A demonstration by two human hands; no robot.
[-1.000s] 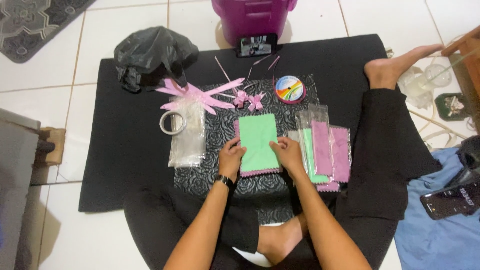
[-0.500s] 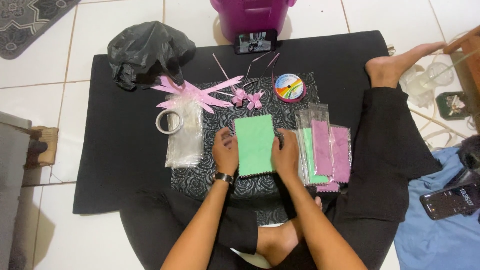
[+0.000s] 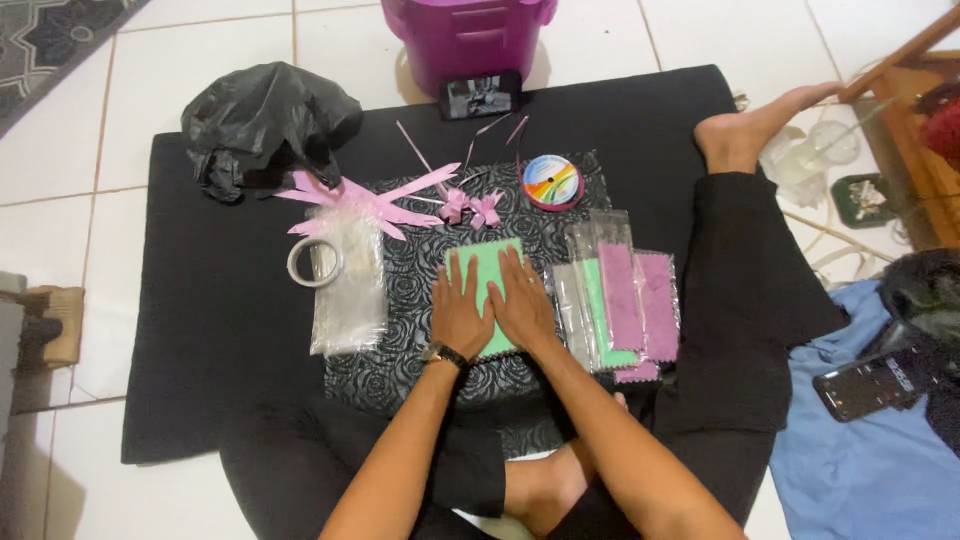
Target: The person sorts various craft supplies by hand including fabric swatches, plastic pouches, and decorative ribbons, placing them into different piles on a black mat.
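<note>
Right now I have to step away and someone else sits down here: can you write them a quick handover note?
Left hand: flat on the green felt, open.
Right hand: flat on the same felt, beside the left.
Felt lies on the patterned cloth.
Bagged pink and green pieces sit right of it; tape roll and clear bags left; pink bows and ribbon spool beyond.
Done: felt laid flat.
Left: felt uncut, unfolded; packets unopened.

Two hands, the left hand (image 3: 461, 316) and right hand (image 3: 521, 300), at centre frame; one green felt sheet (image 3: 484, 262); two small pink ribbon bows (image 3: 472, 208); one tape roll (image 3: 315, 262) at left; one ribbon spool (image 3: 552, 182); one black plastic bag (image 3: 265, 122), upper left; one purple bucket (image 3: 468, 36), top.
</note>
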